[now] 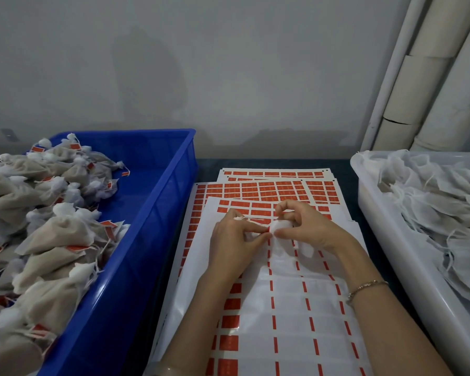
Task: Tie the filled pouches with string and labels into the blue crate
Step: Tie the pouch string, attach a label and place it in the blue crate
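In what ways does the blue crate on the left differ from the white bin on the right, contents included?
The blue crate is deep blue; the white bin is pale and whitish. The blue crate holds tied pouches with red labels; the white bin holds flatter pouches with loose strings and no red labels visible. Both are open plastic containers flanking the label sheets.

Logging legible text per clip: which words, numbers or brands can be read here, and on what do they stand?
No text is legible.
Red labels on the sheets: faint pale print, too small and blurred to read.
Red labels on the tied pouches in the blue crate: blurred, unreadable.
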Demonstrator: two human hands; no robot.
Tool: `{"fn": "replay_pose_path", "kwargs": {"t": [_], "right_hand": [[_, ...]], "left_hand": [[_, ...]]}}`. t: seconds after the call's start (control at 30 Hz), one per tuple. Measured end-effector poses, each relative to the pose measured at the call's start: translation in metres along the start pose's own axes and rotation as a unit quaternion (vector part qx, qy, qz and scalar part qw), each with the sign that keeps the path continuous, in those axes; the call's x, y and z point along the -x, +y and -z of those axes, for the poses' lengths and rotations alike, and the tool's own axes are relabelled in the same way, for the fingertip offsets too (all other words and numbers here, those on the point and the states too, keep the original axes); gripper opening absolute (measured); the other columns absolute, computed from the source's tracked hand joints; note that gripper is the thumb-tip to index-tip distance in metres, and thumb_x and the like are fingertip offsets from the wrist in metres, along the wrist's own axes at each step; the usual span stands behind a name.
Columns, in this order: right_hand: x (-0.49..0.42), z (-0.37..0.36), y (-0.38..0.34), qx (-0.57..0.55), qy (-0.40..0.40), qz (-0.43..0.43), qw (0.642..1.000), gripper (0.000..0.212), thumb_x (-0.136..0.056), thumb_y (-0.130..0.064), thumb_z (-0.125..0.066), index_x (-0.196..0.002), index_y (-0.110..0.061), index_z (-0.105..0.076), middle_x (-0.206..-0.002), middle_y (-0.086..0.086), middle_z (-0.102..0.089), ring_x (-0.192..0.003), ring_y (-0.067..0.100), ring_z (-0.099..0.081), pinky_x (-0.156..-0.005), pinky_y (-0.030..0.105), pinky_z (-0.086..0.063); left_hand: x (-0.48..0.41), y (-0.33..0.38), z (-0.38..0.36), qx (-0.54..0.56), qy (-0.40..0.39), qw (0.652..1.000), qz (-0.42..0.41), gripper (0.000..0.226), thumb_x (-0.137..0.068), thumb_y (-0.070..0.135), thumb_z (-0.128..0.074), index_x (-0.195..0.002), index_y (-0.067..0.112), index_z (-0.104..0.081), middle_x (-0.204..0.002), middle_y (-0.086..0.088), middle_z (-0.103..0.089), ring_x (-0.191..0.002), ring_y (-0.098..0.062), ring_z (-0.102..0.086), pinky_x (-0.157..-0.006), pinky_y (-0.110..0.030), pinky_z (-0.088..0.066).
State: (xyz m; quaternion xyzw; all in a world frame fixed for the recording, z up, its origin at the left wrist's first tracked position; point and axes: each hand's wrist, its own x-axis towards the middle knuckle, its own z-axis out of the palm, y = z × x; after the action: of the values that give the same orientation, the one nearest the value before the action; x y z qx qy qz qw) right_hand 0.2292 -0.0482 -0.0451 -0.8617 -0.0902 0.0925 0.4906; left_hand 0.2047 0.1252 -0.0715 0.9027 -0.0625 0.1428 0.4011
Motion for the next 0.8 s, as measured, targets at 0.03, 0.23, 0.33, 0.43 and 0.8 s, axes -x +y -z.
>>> {"fn": "replay_pose_path", "kwargs": {"t": [0.03,0.23,0.33,0.43,0.8], "right_hand": [[0.0,0.0,0.0,0.001,0.001,0.0,1.0,0.036,-0.079,-0.019,-0.075,-0.102,-0.031,-0.05,-0.11,-0.015,-0.055,-0.087,0.004,-0.056,-0.064,0.01,-0.044],[0.0,0.0,0.001,0.0,0.001,0.001,1.0,0.035,-0.079,-0.018,-0.074,-0.101,-0.03,-0.05,-0.111,-0.015,-0.056,-0.089,0.005,-0.057,-0.066,0.01,-0.044],[-0.001,0.001,0.001,-0.013,-0.004,-0.001,1.0,0.034,-0.079,-0.018,-0.074,-0.101,-0.03,-0.051,-0.111,-0.015,-0.057,-0.091,0.005,-0.057,-0.066,0.01,-0.044],[-0.001,0.001,0.003,-0.01,-0.004,-0.001,1.0,0.034,-0.079,-0.017,-0.075,-0.101,-0.03,-0.052,-0.111,-0.016,-0.057,-0.095,0.007,-0.057,-0.068,0.011,-0.044],[-0.012,-0.004,0.011,0.058,0.035,-0.005,0.998,0.036,-0.076,-0.018,-0.076,-0.095,-0.036,-0.051,-0.11,-0.017,-0.052,-0.096,0.007,-0.052,-0.065,0.01,-0.041]], "left_hand": [[0.0,0.0,0.0,0.001,0.0,1.0,0.0,0.026,-0.077,0.043,-0.072,-0.101,0.032,-0.074,-0.098,0.018,-0.055,-0.087,-0.005,-0.053,-0.076,-0.012,-0.046],[0.0,-0.001,-0.001,0.026,0.006,1.0,0.014,0.022,-0.079,0.041,-0.072,-0.099,0.031,-0.074,-0.098,0.021,-0.053,-0.088,-0.005,-0.055,-0.078,-0.013,-0.047],[-0.002,-0.002,0.001,0.045,0.013,0.999,0.028,0.019,-0.079,0.04,-0.071,-0.096,0.03,-0.074,-0.103,0.015,-0.059,-0.089,-0.009,-0.056,-0.081,-0.019,-0.052],[-0.003,-0.002,0.002,0.031,0.019,0.999,0.034,0.018,-0.08,0.041,-0.07,-0.094,0.031,-0.073,-0.107,0.012,-0.06,-0.089,-0.008,-0.056,-0.085,-0.022,-0.053],[-0.003,-0.007,0.016,0.054,0.18,0.974,0.128,0.012,-0.083,0.04,-0.067,-0.093,0.034,-0.068,-0.109,0.007,-0.061,-0.084,-0.012,-0.059,-0.073,-0.016,-0.049]]}}
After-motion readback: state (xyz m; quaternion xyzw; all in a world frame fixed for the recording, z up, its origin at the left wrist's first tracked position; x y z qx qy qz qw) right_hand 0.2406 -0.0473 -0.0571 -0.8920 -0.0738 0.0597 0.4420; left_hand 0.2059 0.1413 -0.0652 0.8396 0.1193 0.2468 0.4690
